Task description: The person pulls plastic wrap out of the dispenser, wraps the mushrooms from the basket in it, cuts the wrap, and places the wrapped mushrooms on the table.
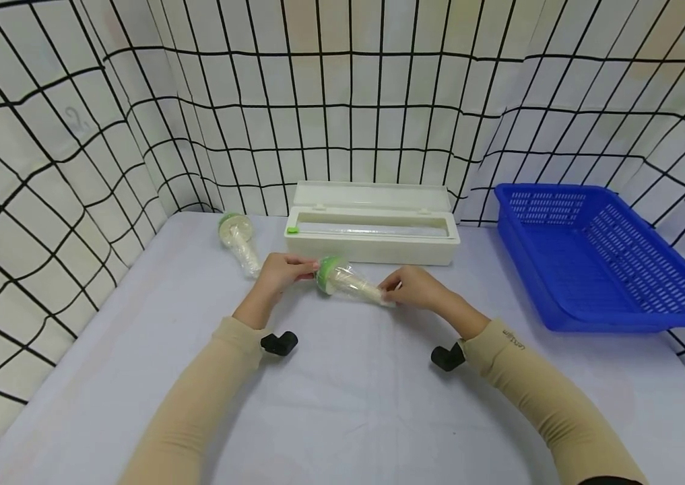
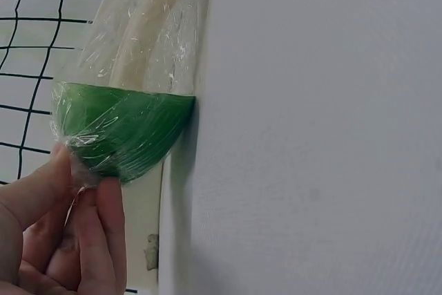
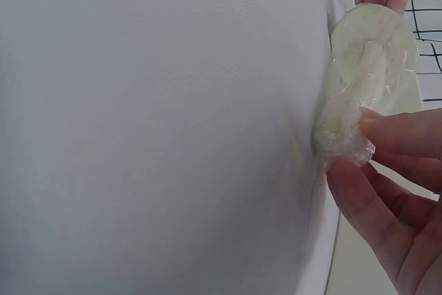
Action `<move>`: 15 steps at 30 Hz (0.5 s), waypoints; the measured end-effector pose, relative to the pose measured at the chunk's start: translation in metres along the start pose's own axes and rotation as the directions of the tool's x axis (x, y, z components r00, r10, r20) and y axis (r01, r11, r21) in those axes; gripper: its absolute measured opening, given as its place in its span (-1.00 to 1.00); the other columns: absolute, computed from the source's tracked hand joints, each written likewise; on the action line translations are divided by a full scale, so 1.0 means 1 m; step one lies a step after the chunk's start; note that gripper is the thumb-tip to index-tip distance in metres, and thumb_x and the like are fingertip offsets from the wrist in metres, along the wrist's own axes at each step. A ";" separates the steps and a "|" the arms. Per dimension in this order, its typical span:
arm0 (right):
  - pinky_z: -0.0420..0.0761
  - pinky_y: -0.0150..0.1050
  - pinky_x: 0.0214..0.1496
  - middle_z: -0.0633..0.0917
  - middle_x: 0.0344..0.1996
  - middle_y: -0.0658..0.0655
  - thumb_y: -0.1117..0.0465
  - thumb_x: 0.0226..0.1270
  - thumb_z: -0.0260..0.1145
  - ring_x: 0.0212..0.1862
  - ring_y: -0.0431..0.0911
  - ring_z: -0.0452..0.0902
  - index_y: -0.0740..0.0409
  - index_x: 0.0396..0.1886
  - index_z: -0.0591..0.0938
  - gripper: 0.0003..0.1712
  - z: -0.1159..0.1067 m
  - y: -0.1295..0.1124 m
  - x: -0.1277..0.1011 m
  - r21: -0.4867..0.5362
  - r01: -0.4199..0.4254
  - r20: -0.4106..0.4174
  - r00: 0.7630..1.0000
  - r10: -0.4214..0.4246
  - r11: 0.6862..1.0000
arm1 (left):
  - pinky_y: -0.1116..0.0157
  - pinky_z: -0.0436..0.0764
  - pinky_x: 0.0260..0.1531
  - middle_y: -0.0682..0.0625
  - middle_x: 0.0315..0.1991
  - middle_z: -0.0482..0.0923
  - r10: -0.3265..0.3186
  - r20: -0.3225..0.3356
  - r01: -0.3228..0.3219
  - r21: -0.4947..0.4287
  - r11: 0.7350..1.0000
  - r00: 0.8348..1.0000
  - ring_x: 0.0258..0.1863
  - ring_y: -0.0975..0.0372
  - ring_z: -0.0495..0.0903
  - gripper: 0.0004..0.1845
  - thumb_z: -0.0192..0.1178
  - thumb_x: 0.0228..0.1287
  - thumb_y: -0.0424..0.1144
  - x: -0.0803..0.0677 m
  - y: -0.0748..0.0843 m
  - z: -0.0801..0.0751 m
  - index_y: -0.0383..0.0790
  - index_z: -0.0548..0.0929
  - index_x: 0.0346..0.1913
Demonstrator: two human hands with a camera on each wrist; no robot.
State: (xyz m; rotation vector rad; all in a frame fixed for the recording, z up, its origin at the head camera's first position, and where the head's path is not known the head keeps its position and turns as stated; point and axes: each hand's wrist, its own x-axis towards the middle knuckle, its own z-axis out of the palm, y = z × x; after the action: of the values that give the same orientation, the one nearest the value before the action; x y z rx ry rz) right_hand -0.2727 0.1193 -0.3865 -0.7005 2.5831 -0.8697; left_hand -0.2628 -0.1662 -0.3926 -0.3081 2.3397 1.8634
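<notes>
A mushroom-shaped thing with a green domed cap and a cream stem (image 1: 342,278) is wrapped in clear film, low over the white table in front of the cling film dispenser. My left hand (image 1: 281,274) is at its cap end; in the left wrist view the thumb and fingers pinch the film just behind the green dome (image 2: 124,126). At the stem's end my right hand (image 1: 417,288) pinches bunched film (image 3: 349,144) between thumb and fingers. A second wrapped mushroom-shaped thing (image 1: 238,237) lies left of my left hand.
The white cling film dispenser (image 1: 372,252) stands at the back with its lid raised and a roll of film (image 1: 372,230) inside. On the right sits a blue plastic basket (image 1: 591,269). Black wire grid (image 1: 351,106) walls surround the table (image 1: 354,404) at the back and sides.
</notes>
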 end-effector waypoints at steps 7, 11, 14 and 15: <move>0.52 -0.36 -0.37 0.77 -0.41 0.01 0.28 0.38 0.39 -0.43 -0.23 0.53 0.30 0.05 0.76 -0.70 -0.003 -0.001 0.002 -0.031 -0.012 0.018 1.000 0.012 0.999 | 0.25 0.64 0.09 -0.24 0.02 0.72 0.003 -0.018 -0.003 0.006 1.000 1.000 -0.30 0.31 0.70 -0.64 0.39 0.36 -0.29 0.002 0.001 0.003 -0.49 0.69 0.08; 0.53 -0.35 -0.34 0.79 -0.32 0.05 0.27 0.39 0.39 -0.41 -0.21 0.55 0.29 0.10 0.74 -0.66 -0.003 0.000 0.001 -0.010 -0.016 0.034 0.999 0.016 1.000 | 0.26 0.65 0.08 -0.27 0.17 0.63 -0.014 0.036 0.014 -0.003 1.000 0.999 -0.11 0.15 0.74 -0.59 0.38 0.38 -0.27 -0.001 0.003 0.001 -0.46 0.66 0.16; 0.55 -0.32 -0.30 0.79 -0.21 0.10 0.25 0.38 0.41 -0.38 -0.19 0.58 0.27 0.16 0.72 -0.61 -0.005 0.000 0.000 0.027 -0.022 0.067 0.998 0.020 0.999 | 0.28 0.67 0.04 -0.30 0.18 0.61 -0.015 0.080 0.020 -0.055 0.998 0.997 -0.18 0.17 0.76 -0.58 0.36 0.37 -0.35 -0.004 0.005 0.001 -0.50 0.61 0.20; 0.56 -0.31 -0.29 0.78 -0.17 0.12 0.25 0.37 0.42 -0.37 -0.19 0.60 0.26 0.17 0.71 -0.60 -0.005 0.000 -0.001 0.037 -0.020 0.080 0.997 0.017 0.999 | 0.28 0.68 0.02 -0.30 0.18 0.62 -0.011 0.088 0.018 -0.072 0.997 0.996 -0.23 0.20 0.76 -0.58 0.36 0.36 -0.38 -0.004 0.004 0.001 -0.51 0.60 0.21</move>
State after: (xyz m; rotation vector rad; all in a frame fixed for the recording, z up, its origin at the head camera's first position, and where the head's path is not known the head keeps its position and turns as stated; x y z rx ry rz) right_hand -0.2746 0.1221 -0.3830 -0.6857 2.4924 -0.8638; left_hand -0.2601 -0.1640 -0.3878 -0.2451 2.2109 1.9176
